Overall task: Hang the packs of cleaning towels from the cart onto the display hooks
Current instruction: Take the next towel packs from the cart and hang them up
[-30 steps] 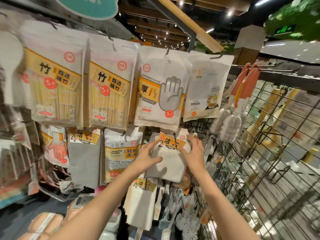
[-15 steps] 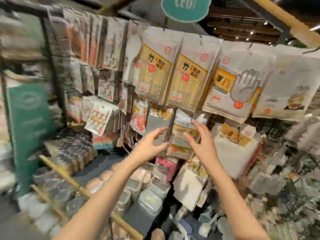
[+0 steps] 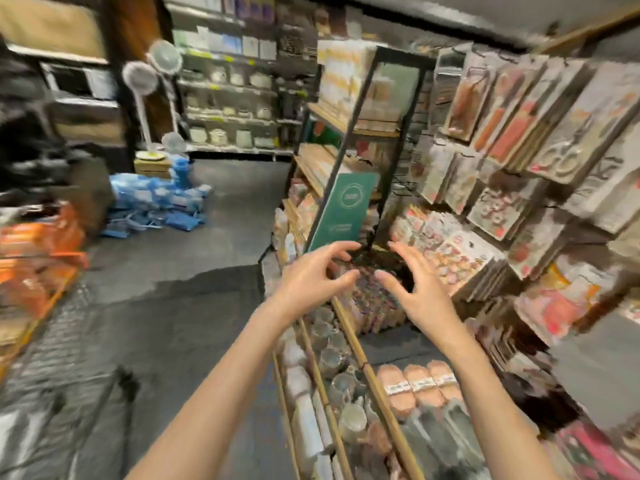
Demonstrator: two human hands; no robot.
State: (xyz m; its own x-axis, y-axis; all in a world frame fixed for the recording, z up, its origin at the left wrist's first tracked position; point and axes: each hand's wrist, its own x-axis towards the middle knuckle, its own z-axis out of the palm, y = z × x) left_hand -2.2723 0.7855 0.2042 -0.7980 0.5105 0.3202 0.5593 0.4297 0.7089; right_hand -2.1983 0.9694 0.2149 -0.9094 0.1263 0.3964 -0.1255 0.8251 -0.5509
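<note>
My left hand (image 3: 311,277) and my right hand (image 3: 414,284) are held out in front of me, side by side, fingers spread and curled, with nothing in them. They hover over the low shelf end by a green sign (image 3: 341,211). No pack of cleaning towels shows clearly in this blurred view. Hanging packs (image 3: 540,133) of other goods fill the display wall at the right. A dark wire frame (image 3: 69,403) at the lower left may be the cart; I cannot tell for sure.
A grey aisle floor (image 3: 180,289) runs ahead to the left. Blue packs (image 3: 156,199) lie piled on it near standing fans (image 3: 149,84). Orange goods (image 3: 34,258) sit at the far left. Low shelves with cups and sponges (image 3: 412,382) run along the right.
The view has swung sharply left, away from the hooks with the towel pack. Both hands let go of the hung pack and now hang empty in the air.
</note>
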